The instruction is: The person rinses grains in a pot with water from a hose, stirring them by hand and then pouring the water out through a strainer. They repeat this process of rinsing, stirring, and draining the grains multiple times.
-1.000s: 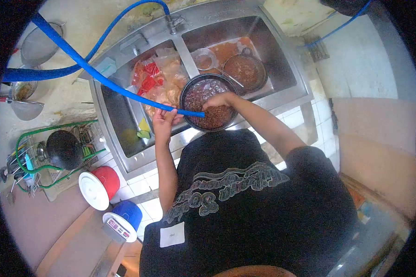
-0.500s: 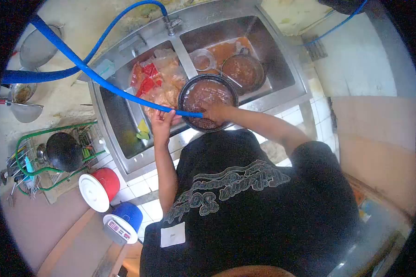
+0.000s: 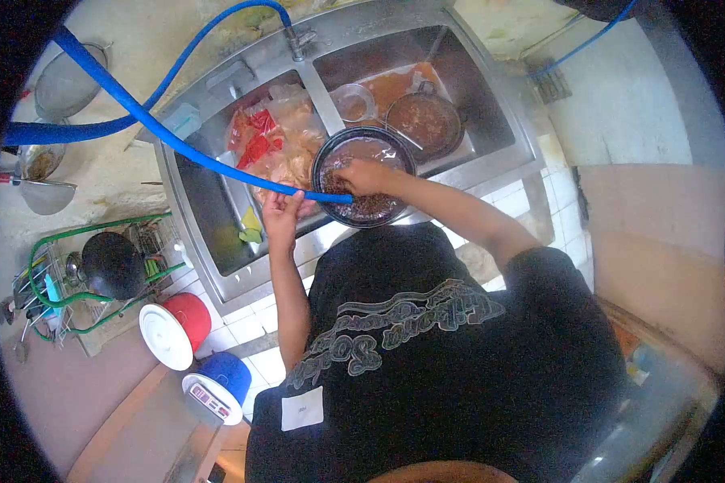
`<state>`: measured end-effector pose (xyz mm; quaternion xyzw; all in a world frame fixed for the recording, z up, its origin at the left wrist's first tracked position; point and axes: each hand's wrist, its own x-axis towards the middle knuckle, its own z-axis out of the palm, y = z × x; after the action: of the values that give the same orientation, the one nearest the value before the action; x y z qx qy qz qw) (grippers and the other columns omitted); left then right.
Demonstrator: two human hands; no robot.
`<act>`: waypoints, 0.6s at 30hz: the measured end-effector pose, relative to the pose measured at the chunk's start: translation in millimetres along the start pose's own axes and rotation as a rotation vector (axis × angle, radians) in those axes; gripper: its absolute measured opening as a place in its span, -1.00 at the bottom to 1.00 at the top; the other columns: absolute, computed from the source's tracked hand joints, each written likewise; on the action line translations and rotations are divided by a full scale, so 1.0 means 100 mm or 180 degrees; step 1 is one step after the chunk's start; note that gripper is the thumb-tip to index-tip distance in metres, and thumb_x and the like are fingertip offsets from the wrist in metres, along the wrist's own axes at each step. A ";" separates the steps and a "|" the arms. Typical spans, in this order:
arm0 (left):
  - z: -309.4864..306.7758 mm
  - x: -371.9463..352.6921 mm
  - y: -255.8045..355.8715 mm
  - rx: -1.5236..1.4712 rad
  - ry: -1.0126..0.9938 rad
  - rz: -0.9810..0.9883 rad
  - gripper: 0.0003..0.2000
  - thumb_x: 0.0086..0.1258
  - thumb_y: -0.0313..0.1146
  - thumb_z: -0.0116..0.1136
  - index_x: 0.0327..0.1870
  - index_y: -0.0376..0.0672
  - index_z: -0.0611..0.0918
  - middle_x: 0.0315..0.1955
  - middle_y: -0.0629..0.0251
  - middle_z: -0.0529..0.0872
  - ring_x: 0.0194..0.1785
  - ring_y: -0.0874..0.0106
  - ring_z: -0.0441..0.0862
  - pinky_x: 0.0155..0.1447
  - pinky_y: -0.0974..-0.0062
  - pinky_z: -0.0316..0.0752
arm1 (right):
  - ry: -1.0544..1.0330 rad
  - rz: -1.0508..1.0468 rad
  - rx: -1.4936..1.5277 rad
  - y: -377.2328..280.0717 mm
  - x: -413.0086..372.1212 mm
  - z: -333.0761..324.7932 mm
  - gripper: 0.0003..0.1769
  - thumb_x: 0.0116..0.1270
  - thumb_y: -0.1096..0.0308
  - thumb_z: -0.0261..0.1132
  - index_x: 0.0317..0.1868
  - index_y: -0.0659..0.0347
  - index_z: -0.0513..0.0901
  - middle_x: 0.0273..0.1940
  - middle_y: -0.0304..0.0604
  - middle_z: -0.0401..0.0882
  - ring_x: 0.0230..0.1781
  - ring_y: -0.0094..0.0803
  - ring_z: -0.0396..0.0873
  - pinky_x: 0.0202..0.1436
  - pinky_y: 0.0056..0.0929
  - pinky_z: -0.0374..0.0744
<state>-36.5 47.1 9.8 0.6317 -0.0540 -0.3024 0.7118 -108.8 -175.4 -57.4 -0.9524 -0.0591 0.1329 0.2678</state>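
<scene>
Pinched in my left hand [image 3: 280, 211] is a blue hose [image 3: 217, 165], its end hanging over a dark round pot [image 3: 412, 165]. Cloudy reddish-brown water with small dark grains or beans [image 3: 370, 208] fills the pot, which stands at the front rim of the sink. My right hand [image 3: 365, 177] reaches into the pot from the right, its fingertips down in the water and mostly hidden. Behind the pot, in the right basin, are a second pot [image 3: 424, 121] of brownish liquid and a round strainer or bowl [image 3: 352, 103].
The left basin of the steel sink [image 3: 511, 169] holds clear and red plastic bags [image 3: 266, 145]. The hose loops from the faucet [image 3: 300, 47]. At left are a green dish rack [image 3: 64, 302] with a black wok [image 3: 113, 266], a red bucket [image 3: 189, 318] and a blue bucket [image 3: 229, 377].
My right hand has shifted up and left within the pot, its back now more above the water. The left hand and hose have stayed in place.
</scene>
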 end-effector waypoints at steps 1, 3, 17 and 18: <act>0.00 0.01 0.00 -0.0002 -0.0001 0.0004 -0.72 0.29 -0.53 0.20 -0.02 -0.24 0.45 -0.22 0.25 0.64 -0.33 0.37 0.70 -0.37 0.60 0.62 | 0.0090 -0.0115 0.0092 -0.01 0.01 -0.11 -0.59 0.06 0.29 0.26 -0.02 0.14 0.61 -0.31 0.19 0.61 -0.22 0.10 0.60 -0.02 -0.05 0.54; 0.00 0.02 -0.01 0.0029 -0.0022 0.0053 -0.72 0.29 -0.53 0.20 -0.02 -0.24 0.45 -0.23 0.25 0.63 -0.34 0.38 0.70 -0.38 0.61 0.62 | 0.0388 -0.0346 0.0020 0.05 0.07 -0.18 -0.52 0.05 0.29 0.28 0.05 0.13 0.57 -0.25 0.21 0.61 -0.16 0.10 0.58 0.05 -0.06 0.51; 0.02 0.04 -0.09 0.0092 -0.0038 -0.0040 -0.73 0.29 -0.54 0.18 -0.01 -0.23 0.44 -0.24 0.25 0.63 -0.34 0.36 0.71 -0.36 0.55 0.64 | -0.1504 0.1989 0.3151 0.19 0.30 0.03 -0.30 0.28 -0.19 0.11 0.27 0.12 0.43 0.25 -0.09 0.41 0.18 -0.29 0.41 0.28 -0.27 0.32; -0.02 0.04 -0.09 0.0030 -0.0080 -0.0064 -0.73 0.30 -0.55 0.17 -0.02 -0.23 0.44 -0.25 0.25 0.63 -0.34 0.35 0.71 -0.35 0.54 0.65 | -0.1559 0.1537 0.3251 0.36 0.36 0.28 -0.33 0.31 -0.15 0.09 0.28 0.13 0.41 0.25 -0.09 0.41 0.18 -0.28 0.41 0.29 -0.28 0.31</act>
<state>-36.0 46.9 -0.1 0.6317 -0.0580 -0.3172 0.7050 -80.5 -185.7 -107.8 -0.6322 0.1695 0.4163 0.6312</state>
